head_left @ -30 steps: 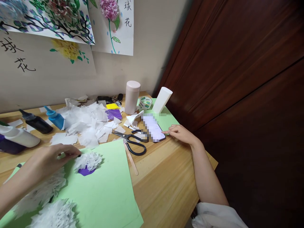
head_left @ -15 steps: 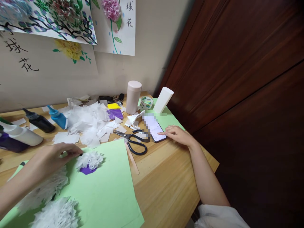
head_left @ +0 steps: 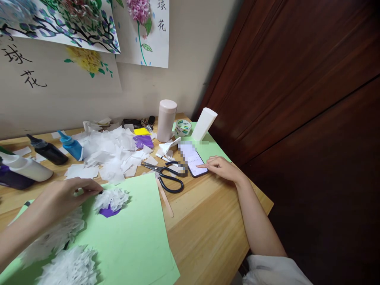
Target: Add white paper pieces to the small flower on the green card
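On the green paper (head_left: 136,237), my left hand (head_left: 78,192) is closed in a pinch at the edge of a white ruffled tissue flower (head_left: 113,199). A tiny dark bit shows at its fingertips, too small to name. Under that flower a purple piece (head_left: 109,211) sticks out. Two more white flowers lie nearer me; my left forearm partly covers one, and the other (head_left: 71,267) is at the bottom. My right hand (head_left: 221,167) holds nothing; its stretched index finger touches the lit screen of a phone (head_left: 194,160) lying on the table, the other fingers loosely bent.
Black-handled scissors (head_left: 168,174) and a wooden stick (head_left: 164,196) lie between the hands. Behind are a heap of white paper scraps (head_left: 109,146), a pink cup (head_left: 167,120), a tape roll (head_left: 183,128) and a white cylinder (head_left: 204,124). Paint bottles (head_left: 47,150) stand at the left.
The lower part of the phone screen looks different beneath my right index finger. Both hands stay almost where they were; the view has shifted slightly.
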Available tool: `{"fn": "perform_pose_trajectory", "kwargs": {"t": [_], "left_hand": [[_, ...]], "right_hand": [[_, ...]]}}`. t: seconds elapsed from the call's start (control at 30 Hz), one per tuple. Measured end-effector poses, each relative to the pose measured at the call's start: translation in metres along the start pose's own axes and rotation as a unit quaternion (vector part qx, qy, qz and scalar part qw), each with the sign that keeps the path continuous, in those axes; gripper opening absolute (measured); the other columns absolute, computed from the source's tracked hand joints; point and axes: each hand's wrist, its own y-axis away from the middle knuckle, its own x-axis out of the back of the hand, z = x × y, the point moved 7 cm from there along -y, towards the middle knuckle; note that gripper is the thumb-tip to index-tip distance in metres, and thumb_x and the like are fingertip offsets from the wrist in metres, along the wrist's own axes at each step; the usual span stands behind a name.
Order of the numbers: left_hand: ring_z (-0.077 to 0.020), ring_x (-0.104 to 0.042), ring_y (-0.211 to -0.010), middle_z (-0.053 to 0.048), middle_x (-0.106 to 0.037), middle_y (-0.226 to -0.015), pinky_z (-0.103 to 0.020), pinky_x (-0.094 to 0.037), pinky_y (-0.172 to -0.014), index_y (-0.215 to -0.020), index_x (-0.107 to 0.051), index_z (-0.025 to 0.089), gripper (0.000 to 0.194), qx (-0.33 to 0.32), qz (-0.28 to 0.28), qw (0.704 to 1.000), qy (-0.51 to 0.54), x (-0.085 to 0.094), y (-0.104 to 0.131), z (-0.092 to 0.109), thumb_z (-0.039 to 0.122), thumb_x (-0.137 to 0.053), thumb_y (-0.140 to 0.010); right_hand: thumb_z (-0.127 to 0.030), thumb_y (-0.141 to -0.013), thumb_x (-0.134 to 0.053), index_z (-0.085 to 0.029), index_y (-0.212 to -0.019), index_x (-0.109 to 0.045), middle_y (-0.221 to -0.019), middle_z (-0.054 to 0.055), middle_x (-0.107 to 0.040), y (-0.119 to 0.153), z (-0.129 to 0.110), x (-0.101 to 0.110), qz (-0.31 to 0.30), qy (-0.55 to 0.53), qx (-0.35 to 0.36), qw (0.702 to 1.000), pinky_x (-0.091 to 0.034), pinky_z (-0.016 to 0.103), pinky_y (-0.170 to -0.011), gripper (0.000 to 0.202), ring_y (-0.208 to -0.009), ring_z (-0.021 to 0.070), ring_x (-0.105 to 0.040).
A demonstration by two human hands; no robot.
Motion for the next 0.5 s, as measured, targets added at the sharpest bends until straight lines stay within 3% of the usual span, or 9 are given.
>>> {"fn": "perform_pose_trajectory", "kwargs": {"t": [0.17, 0.3, 0.5], "left_hand": [[-0.0203, -0.063, -0.083, 0.004, -0.071, -0.092, -0.024, -0.046, -0.07, -0.083, -0.068, 0.031, 0.04, 0.01, 0.002, 1.0, 0.0, 0.0, 0.0, 0.0, 0.06, -0.047, -0.064], [-0.0203, -0.063, -0.081, 0.004, -0.071, -0.09, -0.024, -0.046, -0.069, -0.083, -0.068, 0.032, 0.041, 0.004, 0.006, 1.0, 0.001, 0.001, 0.0, 0.002, 0.061, -0.046, -0.064], [-0.021, -0.062, -0.082, 0.003, -0.071, -0.089, -0.026, -0.046, -0.071, -0.082, -0.068, 0.031, 0.041, 0.008, 0.01, 1.0, 0.006, 0.001, 0.002, 0.002, 0.061, -0.045, -0.064]], "right_hand": [[-0.04, -0.09, -0.04, -0.018, -0.063, -0.068, -0.052, 0.0, -0.044, -0.001, -0.007, -0.006, -0.018, 0.003, 0.011, 1.0, -0.034, 0.027, -0.061, 0.044, -0.059, 0.0136, -0.041], [-0.039, -0.093, -0.035, -0.017, -0.082, -0.072, -0.055, 0.0, -0.045, -0.003, -0.01, -0.006, 0.001, 0.031, 0.027, 0.999, -0.034, 0.026, -0.064, 0.045, -0.06, 0.0128, -0.043], [-0.034, -0.096, -0.029, -0.028, -0.118, -0.059, -0.064, -0.001, -0.047, -0.011, -0.015, -0.014, 0.032, 0.106, 0.042, 0.993, -0.03, 0.027, -0.071, 0.038, -0.069, 0.0129, -0.047]]}}
